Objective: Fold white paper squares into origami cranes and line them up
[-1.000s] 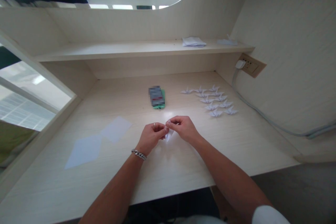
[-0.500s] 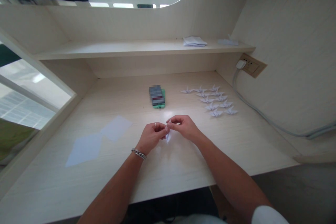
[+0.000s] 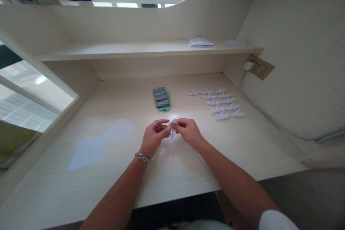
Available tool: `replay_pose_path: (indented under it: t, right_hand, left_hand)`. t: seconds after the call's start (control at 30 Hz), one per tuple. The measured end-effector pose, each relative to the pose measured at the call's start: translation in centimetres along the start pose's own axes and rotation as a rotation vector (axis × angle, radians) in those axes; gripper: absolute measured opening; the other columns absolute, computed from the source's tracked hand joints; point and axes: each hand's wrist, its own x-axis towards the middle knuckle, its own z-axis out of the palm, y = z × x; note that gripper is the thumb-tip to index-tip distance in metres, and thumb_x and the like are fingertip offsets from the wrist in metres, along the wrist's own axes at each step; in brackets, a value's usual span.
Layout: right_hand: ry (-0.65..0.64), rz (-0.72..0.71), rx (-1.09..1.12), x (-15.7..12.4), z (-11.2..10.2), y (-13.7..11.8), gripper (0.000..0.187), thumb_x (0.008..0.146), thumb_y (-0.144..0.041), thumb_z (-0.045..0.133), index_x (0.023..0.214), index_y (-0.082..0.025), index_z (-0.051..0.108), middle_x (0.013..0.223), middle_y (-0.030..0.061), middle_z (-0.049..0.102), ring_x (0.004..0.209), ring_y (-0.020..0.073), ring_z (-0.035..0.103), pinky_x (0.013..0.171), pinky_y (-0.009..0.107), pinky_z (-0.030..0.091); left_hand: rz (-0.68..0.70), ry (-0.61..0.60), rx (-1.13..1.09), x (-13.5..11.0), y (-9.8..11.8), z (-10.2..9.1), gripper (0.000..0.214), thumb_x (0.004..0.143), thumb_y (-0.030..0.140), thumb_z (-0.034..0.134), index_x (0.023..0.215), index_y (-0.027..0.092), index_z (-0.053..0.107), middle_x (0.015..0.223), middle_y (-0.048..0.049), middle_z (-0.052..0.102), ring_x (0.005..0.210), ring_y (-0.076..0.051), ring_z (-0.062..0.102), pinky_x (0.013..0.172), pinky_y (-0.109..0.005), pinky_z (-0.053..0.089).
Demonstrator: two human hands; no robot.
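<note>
A small folded white paper piece (image 3: 173, 129) is pinched between both my hands just above the pale wooden desk (image 3: 188, 172). My left hand (image 3: 153, 137), with a ring and a metal bracelet, grips its left side with thumb and fingers closed. My right hand (image 3: 189, 131) pinches its right side. Several finished white paper cranes (image 3: 219, 102) lie in rows to the right of my hands. Two flat white paper squares (image 3: 101, 143) lie to the left.
A green box (image 3: 162, 99) with a blurred top sits behind my hands. A shelf (image 3: 134, 48) above holds a stack of folded papers (image 3: 199, 42). A wall socket (image 3: 257, 66) with a plugged grey cable (image 3: 283, 125) is on the right wall.
Both hands have lifted slightly and shifted the paper piece; my left fingers have spread a little more around it. Everything else stays put.
</note>
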Motion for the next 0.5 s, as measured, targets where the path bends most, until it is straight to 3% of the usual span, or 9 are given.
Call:
replay_pose_path:
  t: [0.5]
  right_hand:
    - [0.22, -0.084, -0.109, -0.46, 1.06, 0.5, 0.024, 0.077, -0.039, 0.067, 0.081, -0.016, 0.074, 0.075, 0.0051, 0.071, 0.067, 0.0181, 0.062, 0.062, 0.027, 0.048]
  left_hand:
    - [0.009, 0.034, 0.045, -0.24, 0.16, 0.93, 0.042, 0.059, 0.026, 0.08, 0.094, 0.012, 0.062, 0.065, -0.0005, 0.067, 0.059, -0.012, 0.06, 0.06, -0.025, 0.048]
